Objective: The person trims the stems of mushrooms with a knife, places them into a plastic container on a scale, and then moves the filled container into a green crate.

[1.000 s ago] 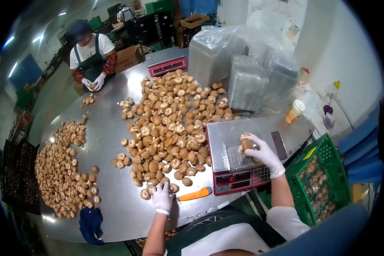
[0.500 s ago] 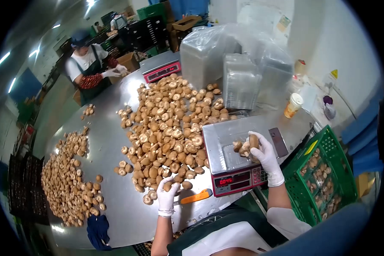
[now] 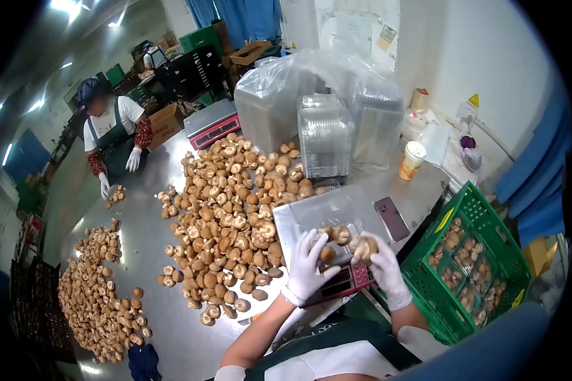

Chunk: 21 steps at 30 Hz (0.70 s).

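Observation:
My left hand point(image 3: 310, 265), in a white glove, is over the near left part of the scale plate point(image 3: 286, 222), its fingers around a brown mushroom point(image 3: 327, 254). To its right my right hand point(image 3: 384, 270), also gloved, holds a mushroom point(image 3: 365, 248) with a pale underside. Between the hands, more mushrooms point(image 3: 341, 235) lie in a clear plastic tray on the scale. My arms and hands partly hide the scale's red front panel point(image 3: 337, 286). A large mushroom pile point(image 3: 229, 216) lies left of the scale.
Clear trays point(image 3: 324, 140) in plastic bags stand behind the scale. A phone point(image 3: 391, 219), a paper cup point(image 3: 412, 160) and a green crate point(image 3: 426, 292) of packed mushrooms are on the right. A co-worker point(image 3: 114, 130) stands at the far left beside a second scale point(image 3: 213, 124).
My left hand has moved from the pile's near edge to the scale. My right hand is still over the tray. The co-worker's hands have come apart, one reaching the table. The view has shifted.

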Available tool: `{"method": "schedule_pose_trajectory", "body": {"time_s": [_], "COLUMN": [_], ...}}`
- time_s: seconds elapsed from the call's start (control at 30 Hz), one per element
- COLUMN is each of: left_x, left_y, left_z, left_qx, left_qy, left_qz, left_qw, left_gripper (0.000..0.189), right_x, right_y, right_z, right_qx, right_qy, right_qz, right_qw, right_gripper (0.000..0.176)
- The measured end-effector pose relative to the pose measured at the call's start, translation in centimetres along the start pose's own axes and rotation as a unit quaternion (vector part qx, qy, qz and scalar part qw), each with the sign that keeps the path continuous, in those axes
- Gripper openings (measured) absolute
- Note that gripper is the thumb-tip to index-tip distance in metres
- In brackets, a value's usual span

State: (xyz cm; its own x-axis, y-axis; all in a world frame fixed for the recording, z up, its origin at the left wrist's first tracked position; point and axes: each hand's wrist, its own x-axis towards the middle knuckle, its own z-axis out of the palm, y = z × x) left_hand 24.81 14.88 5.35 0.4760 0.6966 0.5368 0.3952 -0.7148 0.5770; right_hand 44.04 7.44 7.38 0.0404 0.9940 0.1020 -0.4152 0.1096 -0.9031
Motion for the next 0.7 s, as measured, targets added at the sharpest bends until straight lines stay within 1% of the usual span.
{"method": "schedule_pose_trajectory", "body": {"time_s": [0.03, 0.07, 0.1, 0.13, 0.17, 0.2, 0.23, 0.27, 0.3, 0.37, 0.4, 0.43, 0.47, 0.5, 0.53, 0.57, 0.6, 0.63, 0.67, 0.7], "left_x": [-1.0, -2.4, -4.0, -5.8, -7.9, -10.0, -12.0, -14.0, -15.5, -18.0, -19.7, -21.0, -22.7, -24.3, -25.7, -26.1, -26.4, -26.6, -26.8, -26.9], "left_y": [0.8, 1.8, 2.3, 2.3, 2.3, 2.4, 2.5, 2.5, 2.7, 3.8, 3.9, 4.1, 3.7, 3.4, 3.4, 3.6, 4.1, 4.4, 4.8, 4.9], "left_z": [-0.8, -1.8, -2.6, -3.1, -3.4, -3.7, -4.2, -4.9, -5.8, -7.4, -8.1, -8.4, -8.5, -8.6, -8.5, -8.7, -8.9, -9.1, -9.4, -9.5], "left_qx": [-0.026, -0.106, -0.186, -0.228, -0.271, -0.287, -0.302, -0.314, -0.326, -0.368, -0.326, -0.387, -0.389, -0.392, -0.397, -0.403, -0.427, -0.427, -0.445, -0.462], "left_qy": [-0.019, -0.041, -0.061, -0.081, -0.099, -0.062, -0.023, 0.010, 0.044, 0.129, 0.161, 0.236, 0.271, 0.305, 0.343, 0.379, 0.392, 0.397, 0.407, 0.415], "left_qz": [-0.019, -0.060, -0.101, -0.140, -0.179, -0.232, -0.284, -0.312, -0.339, -0.357, -0.392, -0.435, -0.459, -0.480, -0.483, -0.483, -0.487, -0.486, -0.507, -0.527], "left_qw": [0.999, 0.992, 0.975, 0.960, 0.941, 0.927, 0.910, 0.896, 0.882, 0.849, 0.845, 0.778, 0.751, 0.723, 0.701, 0.679, 0.654, 0.651, 0.616, 0.580], "left_gripper": [0.081, 0.083, 0.086, 0.084, 0.082, 0.071, 0.061, 0.059, 0.057, 0.054, 0.052, 0.053, 0.053, 0.054, 0.053, 0.051, 0.049, 0.049, 0.048, 0.048], "right_x": [-0.5, -0.8, -1.3, -1.7, -2.2, -2.7, -3.2, -3.0, -2.7, -2.6, -2.6, -2.5, -2.1, -1.9, -2.1, -2.2, -2.2, -2.3, -1.7, -0.8], "right_y": [0.5, 1.7, 2.6, 4.7, 7.4, 8.9, 12.3, 11.2, 10.2, 12.0, 13.7, 14.9, 15.5, 16.1, 18.0, 18.0, 18.0, 17.9, 16.2, 13.8], "right_z": [1.1, 1.7, 3.0, 3.6, 4.4, 5.8, 6.1, 7.5, 8.9, 10.4, 11.2, 11.7, 12.4, 12.9, 13.0, 13.5, 13.9, 14.1, 14.6, 14.7], "right_qx": [0.059, 0.081, 0.112, 0.161, 0.173, 0.208, 0.111, 0.080, 0.046, -0.096, -0.140, -0.214, -0.292, -0.364, -0.420, -0.418, -0.409, -0.400, -0.378, -0.421], "right_qy": [-0.024, -0.057, -0.072, -0.138, -0.163, -0.184, -0.213, -0.243, -0.270, -0.388, -0.421, -0.430, -0.441, -0.445, -0.423, -0.429, -0.436, -0.444, -0.450, -0.431], "right_qz": [0.027, 0.075, 0.147, 0.173, 0.218, 0.219, 0.208, 0.319, 0.425, 0.348, 0.249, 0.163, 0.060, -0.046, -0.146, -0.146, -0.168, -0.190, -0.200, -0.217], "right_qw": [0.998, 0.992, 0.980, 0.962, 0.947, 0.935, 0.948, 0.912, 0.863, 0.848, 0.861, 0.862, 0.846, 0.817, 0.789, 0.787, 0.784, 0.779, 0.784, 0.768], "right_gripper": [0.059, 0.057, 0.053, 0.042, 0.034, 0.033, 0.038, 0.040, 0.042, 0.044, 0.044, 0.039, 0.034, 0.030, 0.023, 0.023, 0.021, 0.020, 0.019, 0.018]}}
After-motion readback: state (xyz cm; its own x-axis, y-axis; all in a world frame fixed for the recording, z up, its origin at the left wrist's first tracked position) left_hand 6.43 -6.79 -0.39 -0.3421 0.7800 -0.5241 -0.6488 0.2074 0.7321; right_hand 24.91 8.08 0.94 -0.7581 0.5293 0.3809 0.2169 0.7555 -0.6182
